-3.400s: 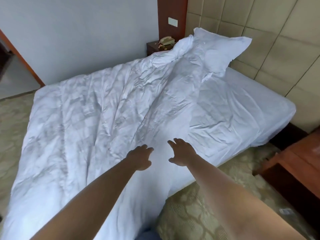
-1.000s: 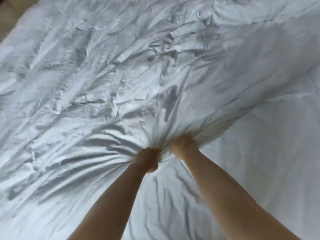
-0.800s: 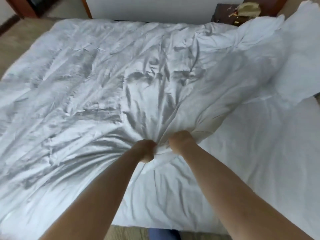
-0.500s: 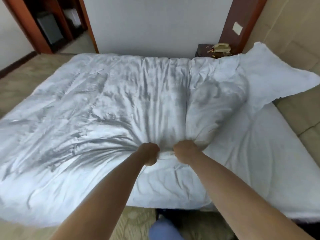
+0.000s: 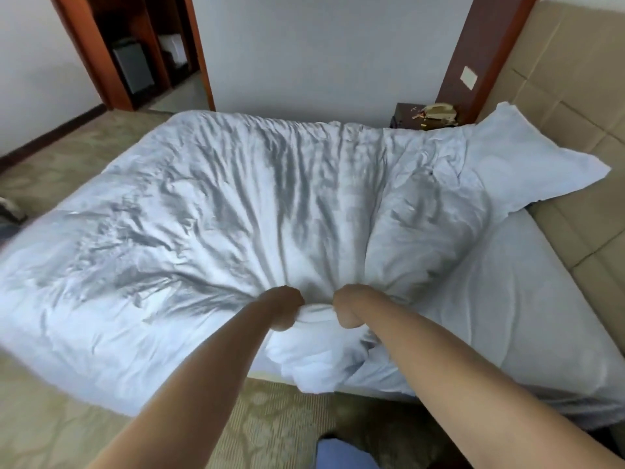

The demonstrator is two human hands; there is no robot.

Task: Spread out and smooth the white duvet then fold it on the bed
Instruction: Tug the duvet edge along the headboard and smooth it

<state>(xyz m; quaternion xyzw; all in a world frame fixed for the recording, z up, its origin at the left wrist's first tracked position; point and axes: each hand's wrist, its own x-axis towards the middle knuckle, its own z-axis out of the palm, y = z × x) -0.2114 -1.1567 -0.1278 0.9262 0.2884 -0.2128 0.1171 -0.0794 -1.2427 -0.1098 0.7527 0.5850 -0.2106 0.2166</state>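
Head cam looked down over both bare forearms to the bed (image 5: pixel 527 333). Left hand (image 5: pixel 282 311) and right hand (image 5: pixel 348 309) sat close together at the near edge, each w/ fingers curled into a closed grip on a bunched wad of the white duvet (image 5: pixel 220 231); a short roll of fabric stretched between the two fists. Creases fanned out from that pinch point toward the far side & left. Duvet lay across the left and middle of the bed, very wrinkled, its left edge blurred and hanging past the mattress side, a lump of it drooping below the fists over the bed's near edge. On the right the duvet was doubled over itself, leaving bare white sheet (image 5: pixel 490 299) showing. White pillow (image 5: pixel 527 164) sat at the far right corner, leaning against the tan padded headboard (image 5: pixel 575 96), touching the duvet's far right end. Dark nightstand (image 5: pixel 406 115) stood behind the bed by a wood panel, w/ a beige phone (image 5: pixel 439 111) on top. Patterned beige carpet (image 5: pixel 50 434) covered the floor around the bed. Open wood-framed closet (image 5: pixel 142 55) at far left, dark box inside, details too small to tell. Blue fabric (image 5: pixel 341 455) showed at bottom centre, prob. the person's clothing, can't tell which part.
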